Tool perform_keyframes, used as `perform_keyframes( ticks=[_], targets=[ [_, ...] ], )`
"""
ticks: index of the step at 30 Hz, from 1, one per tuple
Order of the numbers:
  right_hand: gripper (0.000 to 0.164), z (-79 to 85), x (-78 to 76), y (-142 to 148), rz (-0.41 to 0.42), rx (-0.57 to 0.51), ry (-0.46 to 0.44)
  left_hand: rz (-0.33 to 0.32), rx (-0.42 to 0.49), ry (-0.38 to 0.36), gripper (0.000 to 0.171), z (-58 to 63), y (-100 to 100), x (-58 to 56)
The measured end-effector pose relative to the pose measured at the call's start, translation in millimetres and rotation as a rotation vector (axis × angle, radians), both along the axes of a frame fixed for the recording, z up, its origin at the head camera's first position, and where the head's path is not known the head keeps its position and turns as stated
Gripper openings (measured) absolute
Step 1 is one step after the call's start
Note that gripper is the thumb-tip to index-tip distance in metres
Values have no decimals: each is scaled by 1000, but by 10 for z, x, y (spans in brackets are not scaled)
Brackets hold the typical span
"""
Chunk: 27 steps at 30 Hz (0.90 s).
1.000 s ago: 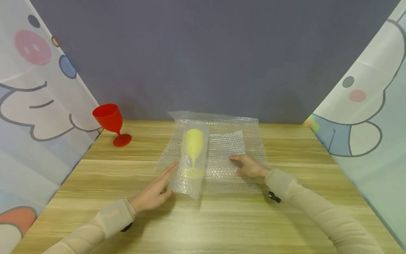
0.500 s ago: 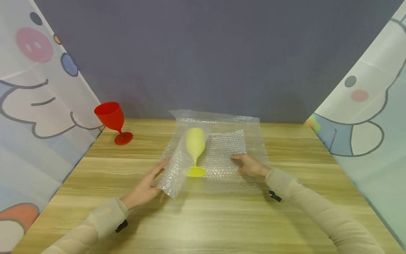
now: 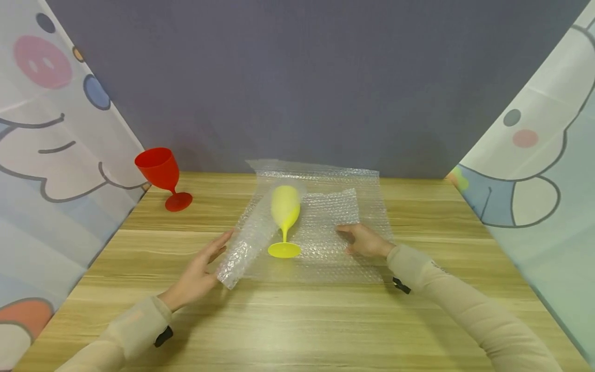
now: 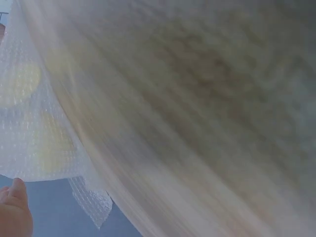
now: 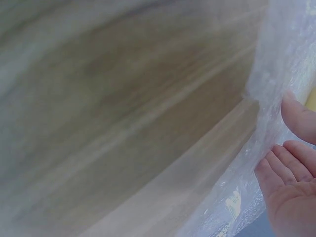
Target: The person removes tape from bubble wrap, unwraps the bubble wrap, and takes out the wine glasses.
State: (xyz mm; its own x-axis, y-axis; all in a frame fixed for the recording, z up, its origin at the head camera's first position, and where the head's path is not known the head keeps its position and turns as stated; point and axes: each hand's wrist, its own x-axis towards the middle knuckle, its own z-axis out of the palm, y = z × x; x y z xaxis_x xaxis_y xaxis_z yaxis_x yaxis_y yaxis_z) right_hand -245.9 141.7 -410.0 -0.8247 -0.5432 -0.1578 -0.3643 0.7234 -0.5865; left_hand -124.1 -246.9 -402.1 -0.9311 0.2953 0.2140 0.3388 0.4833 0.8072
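Note:
A yellow goblet (image 3: pixel 285 212) lies on a sheet of bubble wrap (image 3: pixel 325 263), its bowl toward the back wall and its round foot toward me. The wrap's left flap leans up beside it, its top part covering some of the bowl. Straight fingers of my left hand (image 3: pixel 196 276) lie along the flap's outer side, thumb near its front corner. On the right, my right hand (image 3: pixel 367 242) rests on the wrap with its index finger stretched toward the goblet. In the right wrist view, the fingers of my right hand (image 5: pixel 291 182) lie extended on the wrap.
A red goblet (image 3: pixel 162 173) stands upright at the back left of the wooden table (image 3: pixel 297 330). A dark grey wall (image 3: pixel 316 93) closes off the back, and printed cartoon cloths (image 3: pixel 525 175) flank both sides.
My left hand has moved left, and the wrap's left flap has swung left off the yellow goblet, baring its stem, foot and part of its bowl. My right hand has stayed in place.

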Motion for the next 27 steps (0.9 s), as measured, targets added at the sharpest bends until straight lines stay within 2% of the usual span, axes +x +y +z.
perform_keyframes(
  ticks=[11, 17, 21, 27],
  targets=[
    [69, -10, -4, -1, 4, -8, 8, 54, -6, 36, 79, 33, -141, 60],
    [68, -1, -10, 2, 24, -17, 3, 95, 6, 28, 71, 36, -183, 103],
    [69, 12, -5, 5, 29, -19, -1, 122, 15, -13, 68, 33, -203, 115],
    [69, 25, 0, 7, 26, -5, 4, 139, 35, -123, 65, 40, -204, 114]
  ],
)
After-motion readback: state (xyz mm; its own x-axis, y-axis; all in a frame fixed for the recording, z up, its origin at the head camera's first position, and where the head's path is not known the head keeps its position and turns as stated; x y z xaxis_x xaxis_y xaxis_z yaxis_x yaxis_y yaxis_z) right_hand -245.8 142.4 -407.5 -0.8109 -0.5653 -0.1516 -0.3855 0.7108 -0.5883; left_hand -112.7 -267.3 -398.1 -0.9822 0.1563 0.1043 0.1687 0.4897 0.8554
